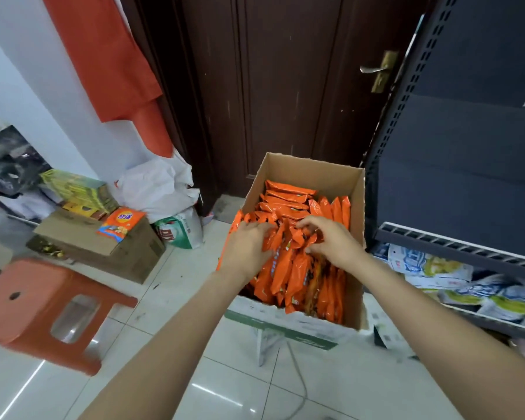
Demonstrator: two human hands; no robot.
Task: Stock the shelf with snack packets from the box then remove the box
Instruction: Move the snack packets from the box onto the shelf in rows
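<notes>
At the centre of the frame your open cardboard box (303,174) stands on the tiled floor (212,386), packed with orange snack packets (288,204). Your left hand (246,247) lies on the packets with fingers curled into them, and your right hand (331,237) pinches packet tops just beside it; both hands grip packets, close together but not touching. At the right edge the dark shelf (455,247) holds pale packets (431,268) below. At lower left sits an orange stool (34,307)
</notes>
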